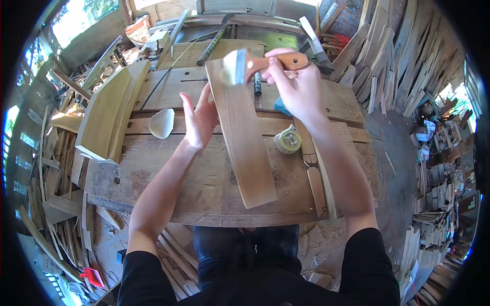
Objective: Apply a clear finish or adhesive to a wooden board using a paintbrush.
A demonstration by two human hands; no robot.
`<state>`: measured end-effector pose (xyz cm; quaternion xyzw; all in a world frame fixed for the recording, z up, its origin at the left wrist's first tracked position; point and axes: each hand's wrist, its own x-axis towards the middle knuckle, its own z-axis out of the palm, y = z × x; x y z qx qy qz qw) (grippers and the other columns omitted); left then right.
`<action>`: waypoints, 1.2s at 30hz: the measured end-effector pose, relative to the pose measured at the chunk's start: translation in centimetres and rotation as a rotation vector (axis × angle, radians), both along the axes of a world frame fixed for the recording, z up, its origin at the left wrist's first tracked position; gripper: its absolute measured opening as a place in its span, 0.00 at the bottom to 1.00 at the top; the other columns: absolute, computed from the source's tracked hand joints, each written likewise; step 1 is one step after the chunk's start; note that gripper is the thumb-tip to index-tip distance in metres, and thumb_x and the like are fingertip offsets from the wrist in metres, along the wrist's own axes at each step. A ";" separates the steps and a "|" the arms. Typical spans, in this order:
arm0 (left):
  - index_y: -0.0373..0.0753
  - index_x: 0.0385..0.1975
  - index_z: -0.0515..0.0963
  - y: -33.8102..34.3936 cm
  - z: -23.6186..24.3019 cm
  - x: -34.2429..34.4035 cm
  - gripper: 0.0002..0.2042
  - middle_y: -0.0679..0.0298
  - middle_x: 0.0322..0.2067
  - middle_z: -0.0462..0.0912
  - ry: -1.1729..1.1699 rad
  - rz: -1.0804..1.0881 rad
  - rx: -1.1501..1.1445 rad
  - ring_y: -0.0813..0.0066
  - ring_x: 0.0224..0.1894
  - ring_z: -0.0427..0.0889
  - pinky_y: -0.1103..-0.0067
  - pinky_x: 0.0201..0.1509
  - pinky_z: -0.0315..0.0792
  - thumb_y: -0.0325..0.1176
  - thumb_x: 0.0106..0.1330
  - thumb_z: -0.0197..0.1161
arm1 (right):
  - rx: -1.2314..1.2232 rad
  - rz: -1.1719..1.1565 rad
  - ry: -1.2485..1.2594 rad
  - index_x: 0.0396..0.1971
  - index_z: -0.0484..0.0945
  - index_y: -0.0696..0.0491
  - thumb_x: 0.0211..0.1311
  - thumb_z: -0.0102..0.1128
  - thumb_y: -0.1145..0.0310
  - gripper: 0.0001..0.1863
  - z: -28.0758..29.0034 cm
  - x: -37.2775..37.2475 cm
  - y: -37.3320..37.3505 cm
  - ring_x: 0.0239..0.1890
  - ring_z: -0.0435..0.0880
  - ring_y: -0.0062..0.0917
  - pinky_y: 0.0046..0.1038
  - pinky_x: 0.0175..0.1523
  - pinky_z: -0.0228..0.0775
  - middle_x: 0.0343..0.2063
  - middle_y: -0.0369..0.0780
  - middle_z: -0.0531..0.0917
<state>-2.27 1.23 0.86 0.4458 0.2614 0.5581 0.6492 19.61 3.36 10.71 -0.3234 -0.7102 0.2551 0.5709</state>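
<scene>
In my right hand (298, 84) is a flat paintbrush (263, 64), gripped by its brown wooden handle. Its pale bristles, blurred by motion, lie over the upper end of a long, slightly curved wooden board (245, 137). My left hand (200, 120) supports that board from its left edge, thumb apart and the other fingers partly hidden behind it. The board slants across the workbench (199, 199), its lower end toward me. Right of it sits a yellowish tape measure (288, 140). A pale oval piece (162, 123) lies left of my left hand.
Joined pale boards (109, 115) stand at the bench's left. A dark marker (258, 85) and a blue object (282, 106) lie beyond the tape measure, with a long wooden piece (315, 178) at right. Timber (388, 61) leans along the far right. A red dustpan (93, 277) is low left.
</scene>
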 end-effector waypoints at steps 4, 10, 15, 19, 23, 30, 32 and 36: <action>0.48 0.79 0.40 0.4 -0.6 -0.3 0.57 0.52 0.70 0.67 0.089 -0.020 0.026 0.64 0.62 0.75 0.71 0.53 0.70 0.87 0.56 0.20 | 0.005 0.047 -0.048 0.49 0.80 0.58 0.73 0.58 0.69 0.11 0.5 -0.1 -0.5 0.29 0.86 0.19 0.20 0.30 0.73 0.33 0.41 0.89; 0.49 0.79 0.40 0.5 -0.7 -0.2 0.58 0.53 0.69 0.67 0.111 -0.010 0.025 0.65 0.60 0.75 0.74 0.49 0.69 0.87 0.55 0.20 | -0.060 -0.113 -0.243 0.45 0.79 0.59 0.74 0.53 0.70 0.10 1.5 0.7 -1.0 0.26 0.82 0.18 0.20 0.28 0.70 0.26 0.40 0.86; 0.48 0.79 0.40 0.5 -0.7 -0.3 0.58 0.53 0.69 0.68 0.113 -0.019 0.047 0.65 0.60 0.75 0.75 0.49 0.68 0.88 0.55 0.19 | -0.226 0.112 -0.116 0.41 0.80 0.58 0.73 0.53 0.70 0.09 1.9 0.4 -1.4 0.24 0.82 0.18 0.21 0.29 0.71 0.25 0.38 0.85; 0.48 0.79 0.40 1.1 -1.6 -0.7 0.58 0.52 0.70 0.67 0.119 -0.014 0.029 0.64 0.61 0.75 0.73 0.50 0.67 0.87 0.55 0.19 | -0.057 -0.213 -0.560 0.39 0.79 0.58 0.73 0.53 0.69 0.09 3.3 0.9 -2.2 0.22 0.82 0.18 0.20 0.28 0.70 0.25 0.37 0.85; 0.47 0.79 0.41 0.9 -1.1 0.0 0.58 0.51 0.69 0.68 0.097 0.016 0.001 0.64 0.58 0.76 0.74 0.48 0.66 0.87 0.56 0.20 | -0.180 0.116 -0.226 0.35 0.79 0.56 0.71 0.56 0.69 0.07 3.5 0.7 -2.8 0.22 0.80 0.17 0.22 0.29 0.70 0.20 0.36 0.83; 0.46 0.78 0.42 1.2 -1.6 -0.6 0.57 0.50 0.69 0.68 0.144 -0.029 0.041 0.60 0.64 0.73 0.68 0.57 0.69 0.86 0.57 0.21 | -0.082 -0.168 -0.633 0.38 0.79 0.57 0.73 0.54 0.70 0.07 3.2 1.3 -2.3 0.23 0.80 0.16 0.20 0.28 0.69 0.25 0.36 0.83; 0.46 0.78 0.43 1.0 -1.4 -0.4 0.57 0.50 0.67 0.70 0.125 -0.022 0.040 0.60 0.64 0.73 0.68 0.56 0.68 0.86 0.57 0.21 | -0.139 0.085 -0.398 0.38 0.79 0.57 0.72 0.54 0.71 0.07 3.3 1.1 -2.8 0.24 0.81 0.16 0.20 0.27 0.69 0.24 0.36 0.83; 0.46 0.78 0.44 0.5 -1.0 0.2 0.57 0.51 0.64 0.73 0.049 0.056 -0.014 0.63 0.59 0.76 0.71 0.51 0.67 0.86 0.57 0.20 | -0.321 0.242 -0.360 0.37 0.80 0.56 0.71 0.55 0.71 0.06 2.6 0.6 -2.4 0.22 0.79 0.15 0.21 0.26 0.67 0.21 0.34 0.81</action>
